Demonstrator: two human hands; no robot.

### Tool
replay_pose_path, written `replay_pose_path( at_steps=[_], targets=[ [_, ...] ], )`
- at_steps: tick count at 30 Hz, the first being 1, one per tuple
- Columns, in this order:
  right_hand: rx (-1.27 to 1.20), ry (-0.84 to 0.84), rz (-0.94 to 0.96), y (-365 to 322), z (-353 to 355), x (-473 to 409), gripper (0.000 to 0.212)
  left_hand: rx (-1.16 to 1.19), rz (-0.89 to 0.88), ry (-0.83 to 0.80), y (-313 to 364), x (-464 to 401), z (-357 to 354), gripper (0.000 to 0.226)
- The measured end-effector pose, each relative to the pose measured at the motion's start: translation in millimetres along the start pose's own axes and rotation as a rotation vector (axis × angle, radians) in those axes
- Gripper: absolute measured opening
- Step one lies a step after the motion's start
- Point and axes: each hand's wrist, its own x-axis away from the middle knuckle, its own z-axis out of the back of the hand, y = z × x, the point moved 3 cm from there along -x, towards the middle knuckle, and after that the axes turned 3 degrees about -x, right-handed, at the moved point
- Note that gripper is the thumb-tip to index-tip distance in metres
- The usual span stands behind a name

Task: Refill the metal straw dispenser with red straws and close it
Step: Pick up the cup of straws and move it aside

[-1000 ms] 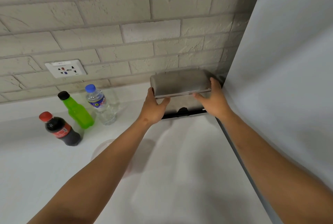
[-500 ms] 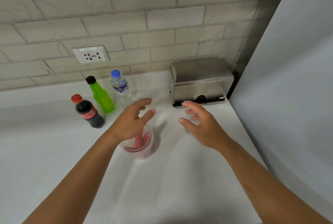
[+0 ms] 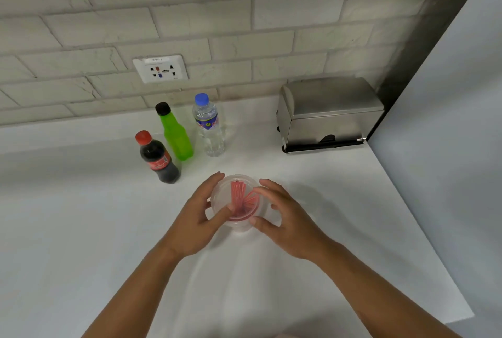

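The metal straw dispenser (image 3: 327, 113) stands at the back right of the white counter with its lid down. In front of me a clear plastic cup (image 3: 238, 180) holds several red straws (image 3: 238, 197). My left hand (image 3: 199, 219) wraps the cup's left side, thumb pressed on its wall and fingers round the far rim. My right hand (image 3: 286, 218) closes on the right side, its index finger and thumb on the rim next to the straws. Whether those fingers touch the straws is unclear.
A cola bottle (image 3: 159, 158), a green bottle (image 3: 175, 132) and a water bottle (image 3: 209, 125) stand left of the dispenser, behind the cup. A wall socket (image 3: 160, 68) sits in the brick wall. A grey panel (image 3: 440, 131) borders the white counter (image 3: 326, 229) on the right.
Both hands left the dispenser, drew back toward me and closed around the cup of red straws. My view shifted down and left.
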Motion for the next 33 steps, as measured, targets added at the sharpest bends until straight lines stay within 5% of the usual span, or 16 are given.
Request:
replay_pose_path(
  at_steps=[12,22,33],
  targets=[
    [0.006,0.074,-0.036,5.7,-10.2,-6.8,0.065,0.141,0.016,-0.072,-16.4,-7.7,-8.5,0.075],
    [0.058,0.278,-0.03,14.9,9.6,-50.4,0.054,0.179,0.023,0.088,-11.4,-70.4,-26.3,0.074],
    [-0.026,0.309,-0.033,12.5,39.0,-109.0,0.04,0.115,0.03,0.036,-6.6,-144.9,-24.5,0.071]
  ],
)
